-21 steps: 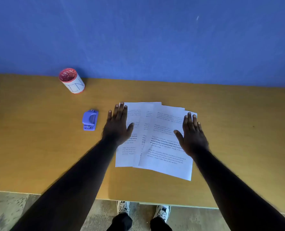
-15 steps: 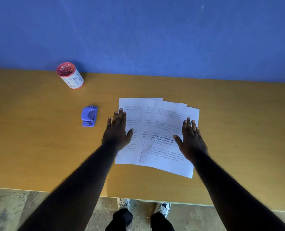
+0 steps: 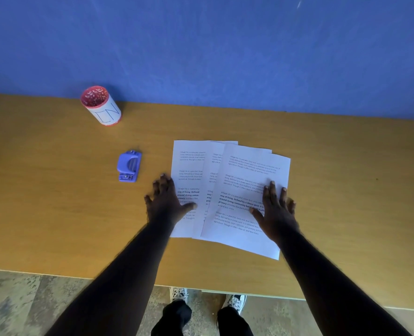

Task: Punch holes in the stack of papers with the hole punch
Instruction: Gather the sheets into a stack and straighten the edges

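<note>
Several printed white sheets (image 3: 247, 166) lie fanned out on the wooden table (image 3: 55, 202), the top one skewed clockwise. My left hand (image 3: 166, 202) rests flat at the fan's left edge, fingers spread, thumb on the paper. My right hand (image 3: 275, 209) lies flat on the right side of the top sheet, fingers apart. Neither hand grips anything. A small purple hole punch (image 3: 128, 166) sits on the table, left of the sheets and a short way beyond my left hand's fingertips.
A red-rimmed white cup (image 3: 101, 106) with letters drawn on it stands at the back left near the blue wall (image 3: 225, 57). The table's near edge runs just above my shoes (image 3: 235, 303) and the floor.
Both hands have slid back toward me along the sheets, which now show more of their far ends. The papers and the punch have stayed put.
</note>
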